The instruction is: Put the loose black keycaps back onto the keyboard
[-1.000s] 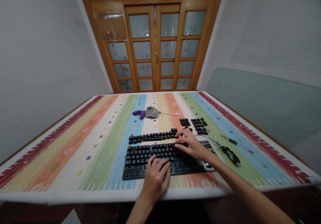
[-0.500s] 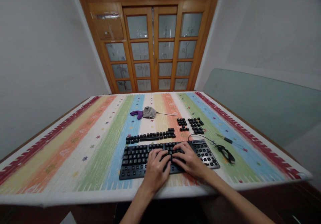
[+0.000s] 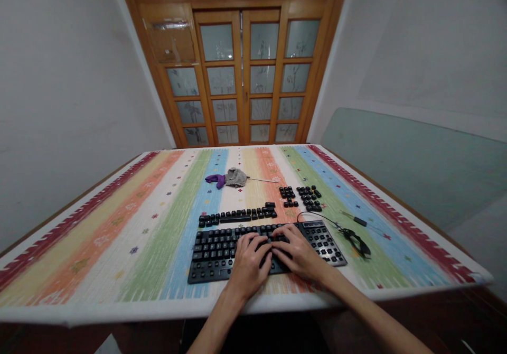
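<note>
A black keyboard (image 3: pixel 216 253) lies near the table's front edge, its right-hand block stripped of keycaps. Both my hands rest on its middle. My left hand (image 3: pixel 250 264) bends its fingers down onto the keys, thumb and index finger close together. From the right, my right hand (image 3: pixel 297 251) grips at the same spot, and the fingertips of both hands meet there. Whatever key lies beneath them is hidden. Behind the keyboard sits a row of loose black keycaps (image 3: pixel 237 216), a long space bar among them. More loose keycaps (image 3: pixel 309 198) are grouped at the back right.
A screwdriver (image 3: pixel 359 221) and the coiled keyboard cable (image 3: pixel 356 243) lie to the right. Farther back are a grey cloth (image 3: pixel 236 177), a purple cloth (image 3: pixel 216 180) and a thin metal rod (image 3: pixel 263 180). A striped cloth (image 3: pixel 158 238) covers the table.
My left hand has shifted very slightly to the right on the keys. The right hand stays almost in place, and the loose keycaps have not moved.
</note>
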{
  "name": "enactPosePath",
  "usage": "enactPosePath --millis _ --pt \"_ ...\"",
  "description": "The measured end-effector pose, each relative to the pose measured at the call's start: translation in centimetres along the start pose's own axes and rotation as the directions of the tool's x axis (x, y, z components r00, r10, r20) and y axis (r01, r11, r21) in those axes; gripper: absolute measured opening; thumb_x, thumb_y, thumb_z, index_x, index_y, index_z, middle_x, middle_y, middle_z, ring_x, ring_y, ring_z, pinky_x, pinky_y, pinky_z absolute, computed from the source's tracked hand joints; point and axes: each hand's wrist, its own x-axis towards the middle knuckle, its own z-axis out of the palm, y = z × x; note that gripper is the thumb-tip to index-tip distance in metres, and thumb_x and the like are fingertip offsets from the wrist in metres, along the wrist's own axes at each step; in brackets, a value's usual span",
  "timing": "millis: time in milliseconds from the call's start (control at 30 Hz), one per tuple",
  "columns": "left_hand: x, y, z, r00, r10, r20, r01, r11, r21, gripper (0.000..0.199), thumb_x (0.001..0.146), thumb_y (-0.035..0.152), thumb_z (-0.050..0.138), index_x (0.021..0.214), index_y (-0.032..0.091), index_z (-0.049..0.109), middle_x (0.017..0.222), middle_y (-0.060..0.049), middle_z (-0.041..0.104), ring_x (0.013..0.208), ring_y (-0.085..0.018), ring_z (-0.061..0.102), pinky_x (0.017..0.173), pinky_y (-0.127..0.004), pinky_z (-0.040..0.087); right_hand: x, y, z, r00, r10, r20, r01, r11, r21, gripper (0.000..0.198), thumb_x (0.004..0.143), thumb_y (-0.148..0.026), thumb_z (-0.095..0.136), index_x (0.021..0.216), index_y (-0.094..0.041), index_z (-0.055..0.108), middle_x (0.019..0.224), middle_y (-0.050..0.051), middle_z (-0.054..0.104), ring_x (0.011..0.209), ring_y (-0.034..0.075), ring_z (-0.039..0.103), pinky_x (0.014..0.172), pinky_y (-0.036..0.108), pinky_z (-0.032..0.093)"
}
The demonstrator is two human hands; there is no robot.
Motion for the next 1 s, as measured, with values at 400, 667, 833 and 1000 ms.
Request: enactPosePath --millis 400,667,833,1000 --pt "0.7 -0.3 0.5 0.999 -0.013 0.040 0.013 1.000 -0.008 0.013 0.089 0.011 0.060 0.094 0.019 0.068 0.110 -0.008 0.069 0.110 -0.027 0.056 0.094 -0.050 0.050 0.0 0.9 0.3 0.998 0.041 -0.047 -0.037 0.996 0.077 0.015 0.093 -0.018 0.059 0.093 -0.020 0.073 0.111 0.011 0.062 0.106 0.025 0.054 0.095 0.046 0.049" --pt "0.8 -0.6 0.5 0.997 -0.030 0.067 0.032 0.999 -0.020 0.014 0.086 0.011 0.064 0.093 0.021 0.071 0.107 -0.007 0.070 0.111 -0.028 0.054 0.095 -0.050 0.049 0.3 0.6 0.6 0.997 0.048 -0.067 -0.042 0.995 0.091 0.016 0.091 -0.014 0.059 0.088 -0.020 0.073 0.106 0.010 0.063 0.102 0.024 0.055 0.092 0.044 0.050" --pt "0.8 -0.7 0.5 0.996 -0.031 0.080 0.032 0.999 -0.011 0.018 0.084 0.010 0.066 0.096 0.022 0.072 0.108 -0.006 0.069 0.112 -0.028 0.053 0.096 -0.052 0.047 0.3 0.2 0.6 0.997 0.043 -0.070 -0.040 0.998 0.052 0.018 0.091 -0.013 0.058 0.089 -0.020 0.074 0.103 0.010 0.063 0.100 0.024 0.055 0.089 0.043 0.051" --pt "0.4 -0.5 0.6 0.997 -0.020 0.079 0.017 0.999 0.045 0.022 0.082 0.007 0.067 0.096 0.023 0.072 0.113 -0.006 0.068 0.114 -0.030 0.052 0.097 -0.054 0.047 0.0 -0.1 0.8 0.996 0.069 -0.051 -0.068 0.997 0.025 0.016 0.088 -0.012 0.060 0.087 -0.020 0.074 0.104 0.009 0.064 0.101 0.025 0.054 0.090 0.045 0.049"
